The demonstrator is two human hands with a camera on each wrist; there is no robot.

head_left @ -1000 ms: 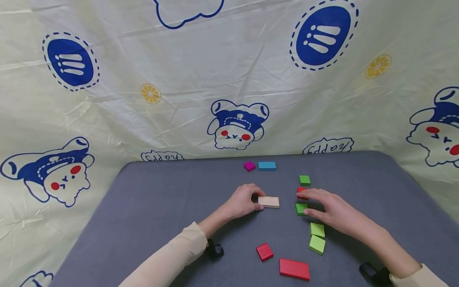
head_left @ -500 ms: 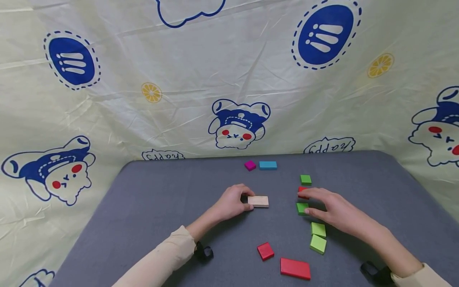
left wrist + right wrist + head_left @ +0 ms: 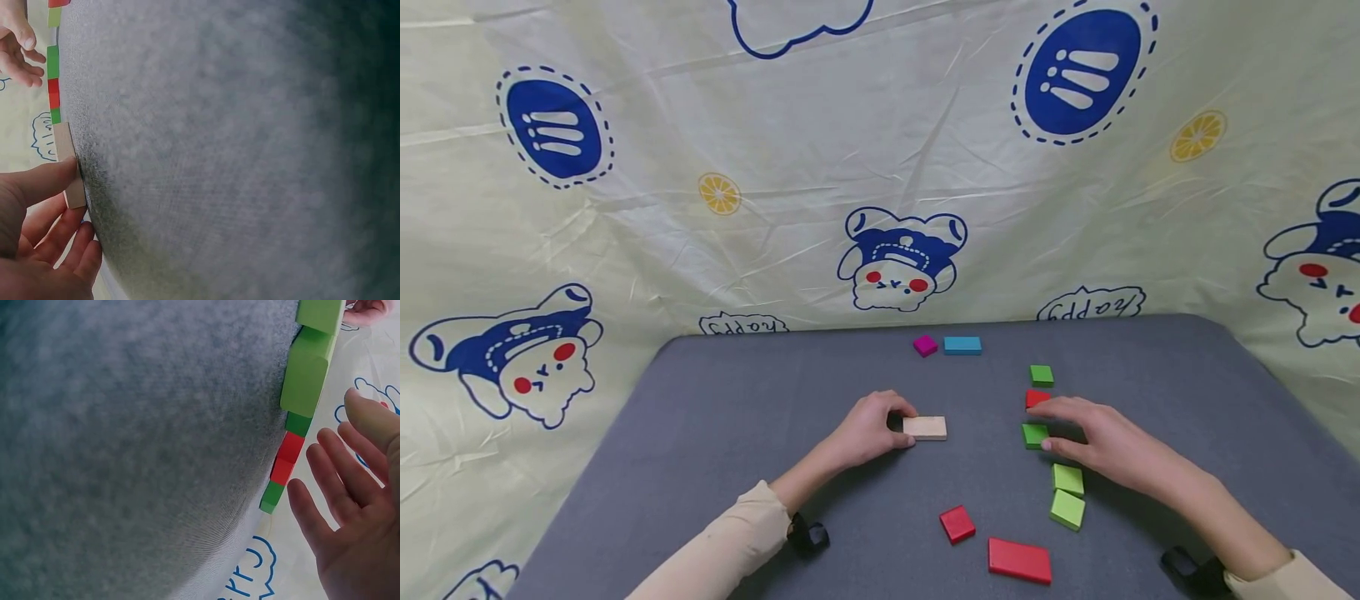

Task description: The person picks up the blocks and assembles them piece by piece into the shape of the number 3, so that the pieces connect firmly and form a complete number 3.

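My left hand (image 3: 871, 427) pinches one end of a plain wooden block (image 3: 927, 428) between thumb and fingers, left of the table's middle. In the left wrist view the thumb lies across that wooden block (image 3: 70, 169). My right hand (image 3: 1105, 437) hovers at the right with relaxed, spread fingers and nothing in its grasp. Its index finger overlaps a red block (image 3: 1037, 399) in the head view, and its thumb tip is at the edge of a green block (image 3: 1034, 436). The right wrist view shows the open right hand (image 3: 356, 506) apart from the row of blocks.
Behind the red block lies another green block (image 3: 1041, 375). Two light green blocks (image 3: 1067, 478) lie nearer. A small red block (image 3: 957, 525) and a long red block (image 3: 1019, 560) are in front. Magenta (image 3: 926, 346) and blue (image 3: 962, 345) blocks lie at the grey table's far edge.
My left hand has drawn the wooden block leftward, away from the green and red blocks, and slightly nearer me. The right hand has stayed nearly still.
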